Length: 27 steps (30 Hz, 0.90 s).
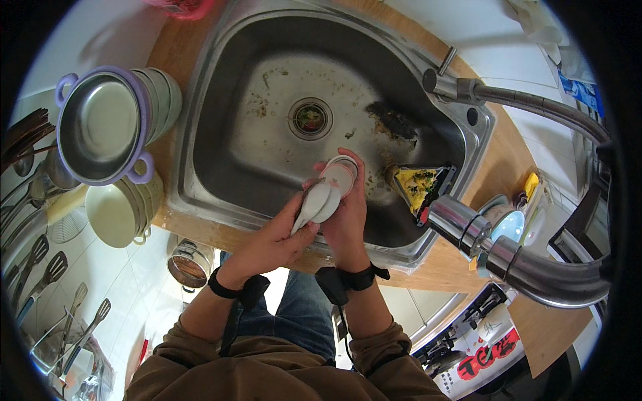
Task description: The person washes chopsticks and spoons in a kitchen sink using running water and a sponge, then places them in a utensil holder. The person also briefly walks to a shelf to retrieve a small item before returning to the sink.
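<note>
My left hand (283,238) grips white soup spoons (318,200), at least two laid together, over the near part of the sink. Beside it, my right hand (348,223) curls around small round white cups or dishes (341,175), which look stacked, with a pinkish rim on the front one. The spoons' bowls overlap the lower edge of these dishes. Below both hands is the stainless steel sink (220,165). Food scraps lie scattered on its floor around the drain strainer (310,119), which also has scraps in it.
A triangular strainer basket (446,183) with yellow food waste sits in the sink's right corner. Dark residue (393,123) lies behind it. The metal faucet (456,223) arches in from the right. Stacked pots, one a purple-rimmed pan (100,125), stand left of the sink. Bowls (506,225) stand at right.
</note>
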Each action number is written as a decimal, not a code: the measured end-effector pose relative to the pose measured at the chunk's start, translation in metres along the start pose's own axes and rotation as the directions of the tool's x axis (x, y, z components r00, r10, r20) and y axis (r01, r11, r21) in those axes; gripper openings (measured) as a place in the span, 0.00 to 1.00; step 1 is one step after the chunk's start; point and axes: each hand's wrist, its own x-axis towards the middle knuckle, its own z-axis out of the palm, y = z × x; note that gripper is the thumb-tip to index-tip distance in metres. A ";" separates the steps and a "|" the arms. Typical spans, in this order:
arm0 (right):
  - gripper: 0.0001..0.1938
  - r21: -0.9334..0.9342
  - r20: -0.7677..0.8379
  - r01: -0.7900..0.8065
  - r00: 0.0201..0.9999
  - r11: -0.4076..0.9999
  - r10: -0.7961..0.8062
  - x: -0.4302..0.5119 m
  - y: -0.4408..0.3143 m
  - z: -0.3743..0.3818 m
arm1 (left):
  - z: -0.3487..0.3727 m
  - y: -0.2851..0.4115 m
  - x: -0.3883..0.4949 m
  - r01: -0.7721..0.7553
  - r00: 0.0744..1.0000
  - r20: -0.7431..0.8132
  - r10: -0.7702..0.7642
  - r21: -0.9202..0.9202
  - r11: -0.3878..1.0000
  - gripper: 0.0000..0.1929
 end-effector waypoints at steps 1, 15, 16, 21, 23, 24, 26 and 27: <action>0.17 0.060 0.003 0.006 1.000 0.998 -0.006 -0.001 0.000 0.001 | 0.002 0.000 0.002 0.033 0.999 0.039 -0.033 -0.015 0.999 0.22; 0.21 -0.117 -0.124 -0.055 0.991 0.992 0.040 0.010 -0.010 -0.022 | -0.003 -0.028 0.003 -0.232 0.953 -0.113 0.282 0.328 0.916 0.19; 0.21 -0.109 -0.045 -0.013 0.999 0.994 0.008 0.010 -0.010 -0.019 | -0.004 -0.031 0.006 -0.258 0.960 -0.033 0.279 0.291 0.921 0.19; 0.17 -0.424 0.013 0.120 0.992 0.898 -0.127 0.006 -0.003 0.001 | -0.008 -0.036 0.018 -0.123 0.990 0.076 0.118 0.068 0.990 0.17; 0.22 -0.388 0.064 0.022 0.998 0.921 0.003 0.005 -0.005 0.003 | -0.010 -0.033 0.019 -0.086 0.991 0.106 0.083 0.026 0.996 0.17; 0.22 -0.388 0.076 0.028 0.997 0.921 0.002 0.005 -0.007 0.002 | -0.011 -0.031 0.020 -0.074 0.986 0.151 0.067 0.036 0.997 0.17; 0.24 -0.423 0.094 0.153 0.988 0.893 -0.125 0.002 -0.011 -0.001 | -0.011 -0.026 0.020 -0.068 0.987 0.146 0.061 0.043 0.997 0.16; 0.25 -0.457 0.102 0.269 0.963 0.848 -0.250 0.000 -0.012 -0.002 | -0.010 -0.025 0.021 -0.076 0.993 0.098 0.072 0.037 0.996 0.15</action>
